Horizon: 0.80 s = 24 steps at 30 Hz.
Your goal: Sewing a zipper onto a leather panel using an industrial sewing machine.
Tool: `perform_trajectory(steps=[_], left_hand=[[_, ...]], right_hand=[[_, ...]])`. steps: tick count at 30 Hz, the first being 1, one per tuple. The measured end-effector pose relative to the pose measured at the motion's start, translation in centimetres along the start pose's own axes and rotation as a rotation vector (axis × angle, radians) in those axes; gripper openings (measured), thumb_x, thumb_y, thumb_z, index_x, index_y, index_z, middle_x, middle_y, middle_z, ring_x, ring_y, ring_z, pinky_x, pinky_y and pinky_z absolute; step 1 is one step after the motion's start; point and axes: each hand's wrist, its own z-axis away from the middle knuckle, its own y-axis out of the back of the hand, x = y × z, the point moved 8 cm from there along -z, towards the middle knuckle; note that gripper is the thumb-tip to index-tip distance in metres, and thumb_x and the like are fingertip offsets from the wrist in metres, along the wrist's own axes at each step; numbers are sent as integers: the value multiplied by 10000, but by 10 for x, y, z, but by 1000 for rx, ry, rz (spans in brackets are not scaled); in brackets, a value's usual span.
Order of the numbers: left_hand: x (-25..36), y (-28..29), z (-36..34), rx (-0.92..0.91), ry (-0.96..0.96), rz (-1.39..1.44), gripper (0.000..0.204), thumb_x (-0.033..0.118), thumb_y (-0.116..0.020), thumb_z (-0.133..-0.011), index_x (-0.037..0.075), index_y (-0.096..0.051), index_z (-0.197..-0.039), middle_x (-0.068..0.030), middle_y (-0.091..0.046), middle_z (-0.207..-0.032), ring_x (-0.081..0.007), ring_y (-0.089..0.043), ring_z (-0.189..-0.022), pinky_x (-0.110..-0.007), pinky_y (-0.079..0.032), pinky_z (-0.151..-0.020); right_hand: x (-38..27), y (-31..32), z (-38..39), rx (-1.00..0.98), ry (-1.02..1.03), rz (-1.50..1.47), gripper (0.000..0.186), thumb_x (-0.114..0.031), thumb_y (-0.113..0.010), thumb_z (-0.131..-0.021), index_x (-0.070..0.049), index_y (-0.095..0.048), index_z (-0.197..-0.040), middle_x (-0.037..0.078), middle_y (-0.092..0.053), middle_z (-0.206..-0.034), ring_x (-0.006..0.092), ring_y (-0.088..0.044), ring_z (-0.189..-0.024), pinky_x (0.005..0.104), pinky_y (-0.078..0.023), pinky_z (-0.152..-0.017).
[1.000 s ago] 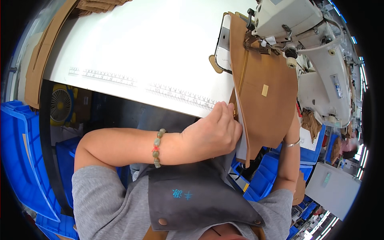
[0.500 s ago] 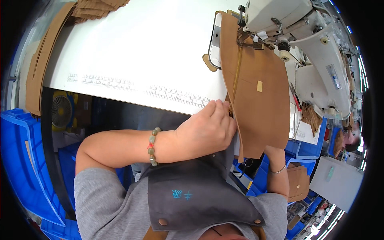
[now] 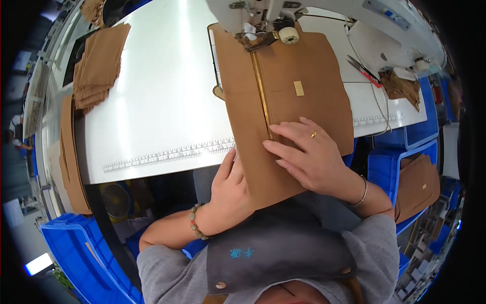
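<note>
A brown panel [image 3: 319,66], fabric or leather, lies under the sewing machine head [image 3: 258,35]. A gold-toothed zipper [image 3: 261,88] runs lengthwise down it, and a small yellowish label [image 3: 298,88] sits right of the zipper. My right hand [image 3: 316,157] rests open on top of the panel, fingers apart, with the fingertips at the zipper's near end. My left hand [image 3: 230,192] is at the panel's near left edge, partly beneath it. Its visible fingers are stretched out, and the rest are hidden by the panel.
A stack of brown pieces [image 3: 101,66] lies on the white table [image 3: 162,101] at left. Scissors [image 3: 365,71] and brown scraps [image 3: 402,88] are at right. Blue bins stand on both sides; the right bin [image 3: 379,172] holds brown panels. A ruler scale [image 3: 172,151] marks the table's front edge.
My right hand has come from beneath the panel's near edge onto its top, by the zipper. The panel now lies flatter, showing the zipper. My left hand has slid partly under its edge. The view has turned.
</note>
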Motion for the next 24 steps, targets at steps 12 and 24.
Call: perform_trajectory(steps=[12, 24], left_hand=[[-65, 46, -3, 111, 327, 151, 283, -135, -677, -676, 50, -726, -884, -104, -720, -981, -294, -691, -921, -373, -560, -769], [-73, -4, -55, -234, 180, -101, 677, 350, -847, -790, 59, -671, -1376, -82, -654, -1440, -334, -593, -1344, -450, -460, -1123]], right_hand=[[-16, -18, 8, 35, 72, 235, 485, -300, -721, -923, -63, -675, -1343, 166, -631, -1405, 356, -595, -1298, 574, -492, -1067], [-9, -2, -3, -51, 117, 208, 499, -319, -745, -903, -48, -680, -1317, 156, -640, -1367, 337, -604, -1279, 531, -495, -1071]])
